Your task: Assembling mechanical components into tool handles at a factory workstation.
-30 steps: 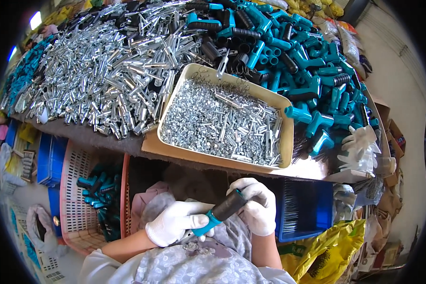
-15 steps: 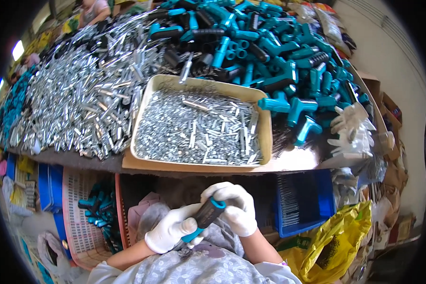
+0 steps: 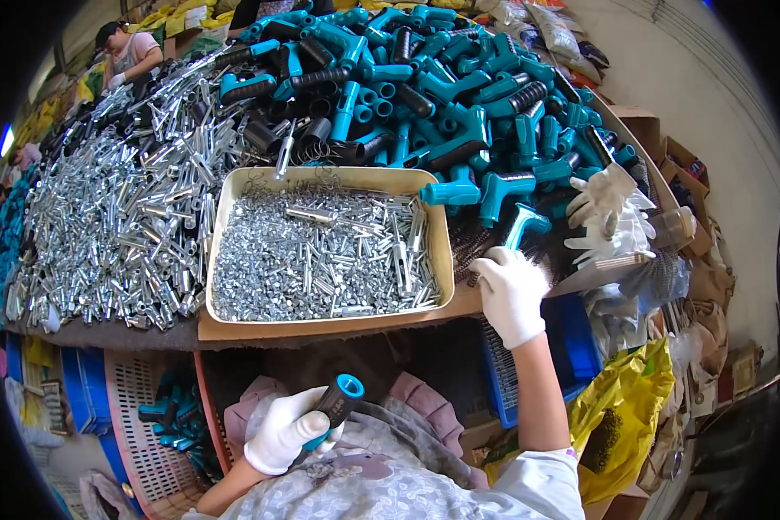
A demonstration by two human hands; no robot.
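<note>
black handle, teal end (image 3: 336,400) | tilted, over lap | teal piece (image 3: 523,227) | upright, seemingly on table edge

White knitted cloth gloves covered the left hand (image 3: 286,431) and right hand (image 3: 511,290), bright shiny metal parts (image 3: 321,260) filled the tray, and teal plastic handles (image 3: 459,95) carried matt black ribbed grips.

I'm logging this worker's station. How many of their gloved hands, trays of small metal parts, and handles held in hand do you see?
Gloved hands: 2 (left hand, right hand)
Tray: 1
Handle held, in the left hand: 1
Total: 4
</note>
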